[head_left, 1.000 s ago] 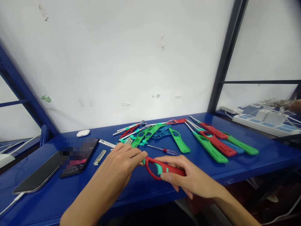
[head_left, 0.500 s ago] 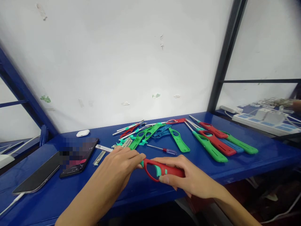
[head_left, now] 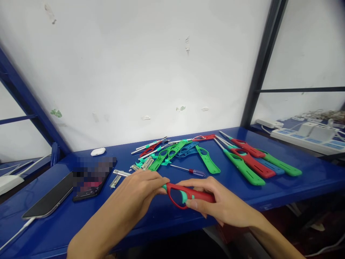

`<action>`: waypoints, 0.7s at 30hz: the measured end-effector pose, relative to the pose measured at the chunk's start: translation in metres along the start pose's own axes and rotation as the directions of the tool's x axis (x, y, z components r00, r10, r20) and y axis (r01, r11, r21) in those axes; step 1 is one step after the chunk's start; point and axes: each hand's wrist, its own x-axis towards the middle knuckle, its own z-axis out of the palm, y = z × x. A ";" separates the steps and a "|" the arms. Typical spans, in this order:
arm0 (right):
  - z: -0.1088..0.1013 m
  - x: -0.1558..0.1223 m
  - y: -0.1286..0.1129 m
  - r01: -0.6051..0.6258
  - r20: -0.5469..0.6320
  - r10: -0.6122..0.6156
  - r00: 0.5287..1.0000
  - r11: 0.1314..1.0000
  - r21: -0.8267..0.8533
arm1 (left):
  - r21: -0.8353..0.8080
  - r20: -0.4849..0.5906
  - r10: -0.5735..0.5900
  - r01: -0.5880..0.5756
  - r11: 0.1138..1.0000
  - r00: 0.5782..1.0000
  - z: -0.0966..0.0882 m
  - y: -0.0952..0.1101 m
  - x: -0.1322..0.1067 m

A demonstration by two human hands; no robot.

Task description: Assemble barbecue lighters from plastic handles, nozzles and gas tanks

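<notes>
A red gas lighter [head_left: 175, 191] with a teal trigger lies across both hands, above the front of the blue table [head_left: 151, 219]. My right hand [head_left: 221, 201] wraps round its handle, the thumb beside the trigger. My left hand [head_left: 145, 183] is closed round the lighter's neck; the metal tube's tip [head_left: 121, 173] sticks out on the far side of it. Behind the hands lies a screwdriver [head_left: 196, 172] with a red and purple handle. Loose green shell halves [head_left: 207, 160], blue shell pieces [head_left: 185, 149], metal tubes and small clear parts [head_left: 115, 181] are heaped there.
Several whole lighters [head_left: 244, 167] in green, red and blue lie at the right. Two phones [head_left: 51, 196] [head_left: 94, 183] and a white earbud case [head_left: 98, 151] are at the left. A power strip [head_left: 309, 138] stands past the black post [head_left: 253, 86]; a white wall rises behind.
The view has shifted slightly, so everything sits a little further right. Both hands keep their hold on the red lighter, with hardly any movement.
</notes>
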 end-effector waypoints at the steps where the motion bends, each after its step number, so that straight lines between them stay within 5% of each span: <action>1: 0.000 0.000 0.000 0.008 -0.001 -0.008 1.000 1.000 -0.002 | -0.005 -0.001 0.022 -0.022 1.000 1.000 0.001 -0.003 0.001; 10: 0.000 0.000 0.005 0.063 -0.003 -0.063 0.998 0.998 -0.015 | 0.003 -0.010 -0.032 0.032 0.999 0.999 0.005 0.001 0.002; 21: -0.003 -0.002 -0.002 -0.009 0.035 0.007 0.999 0.998 0.055 | -0.001 -0.016 0.035 -0.035 0.999 0.999 0.006 -0.002 0.001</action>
